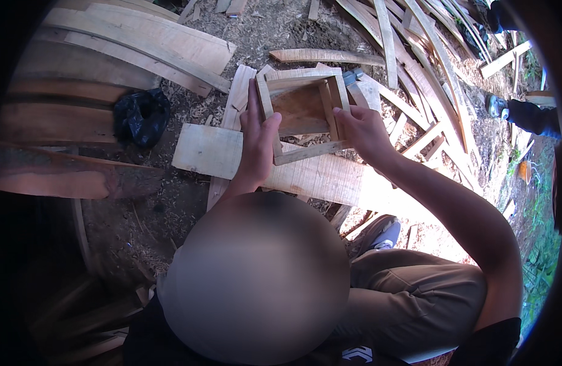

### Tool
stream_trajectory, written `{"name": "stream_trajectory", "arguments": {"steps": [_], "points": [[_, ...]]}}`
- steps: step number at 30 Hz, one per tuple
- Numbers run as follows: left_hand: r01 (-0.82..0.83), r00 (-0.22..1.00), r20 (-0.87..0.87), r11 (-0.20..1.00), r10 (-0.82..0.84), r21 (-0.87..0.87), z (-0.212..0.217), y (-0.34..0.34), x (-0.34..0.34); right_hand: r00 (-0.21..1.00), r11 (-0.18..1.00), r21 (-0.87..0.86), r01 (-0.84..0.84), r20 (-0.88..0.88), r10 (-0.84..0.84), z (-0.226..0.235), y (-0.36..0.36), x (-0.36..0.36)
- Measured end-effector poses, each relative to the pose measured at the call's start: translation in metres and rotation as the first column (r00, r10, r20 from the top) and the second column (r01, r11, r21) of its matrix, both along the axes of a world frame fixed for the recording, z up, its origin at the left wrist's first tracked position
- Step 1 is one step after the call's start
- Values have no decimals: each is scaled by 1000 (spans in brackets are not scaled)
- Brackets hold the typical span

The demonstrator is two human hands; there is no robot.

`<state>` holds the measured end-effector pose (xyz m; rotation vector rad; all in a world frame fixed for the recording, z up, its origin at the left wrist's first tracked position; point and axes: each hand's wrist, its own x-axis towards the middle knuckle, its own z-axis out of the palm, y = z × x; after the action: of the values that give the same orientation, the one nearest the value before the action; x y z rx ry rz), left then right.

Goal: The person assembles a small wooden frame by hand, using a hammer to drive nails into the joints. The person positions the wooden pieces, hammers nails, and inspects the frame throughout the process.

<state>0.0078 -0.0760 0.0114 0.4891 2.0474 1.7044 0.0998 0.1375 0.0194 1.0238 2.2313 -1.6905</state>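
Observation:
Both of my hands hold a small wooden box (311, 152) with raised sides, tilted so its inside faces me. A narrow strip (328, 110) runs along the inside near its right wall. My left hand (256, 137) grips the left side, thumb on the edge and fingers stretched along the outer wall. On the right side, my right hand (361, 131) pinches the wall, its thumb on the rim; its other fingers are mostly hidden behind. Below the box lies a wide pale plank (324, 177), set across other boards.
To the left, a black plastic bag (142, 116) sits by stacked boards (61, 122). Long planks (153, 46) lie at the upper left. Many thin strips (415, 67) are heaped at the upper right. Another person's shoe and leg (531, 119) show at the far right.

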Motion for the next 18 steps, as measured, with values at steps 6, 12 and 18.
{"name": "stream_trajectory", "arguments": {"steps": [6, 12, 18], "points": [[-88, 962, 273, 977, 32, 196, -4, -10, -3, 1000, 1000, 5, -1, 12, 1, 0, 3, 0], [-149, 905, 419, 976, 69, 160, -19, -15, -17, 997, 997, 59, 48, -61, -44, 12, 2, 2], [-106, 900, 435, 974, 8, 199, -9, -11, -17, 953, 964, -266, 19, -288, -98, 76, 27, -5]]}}
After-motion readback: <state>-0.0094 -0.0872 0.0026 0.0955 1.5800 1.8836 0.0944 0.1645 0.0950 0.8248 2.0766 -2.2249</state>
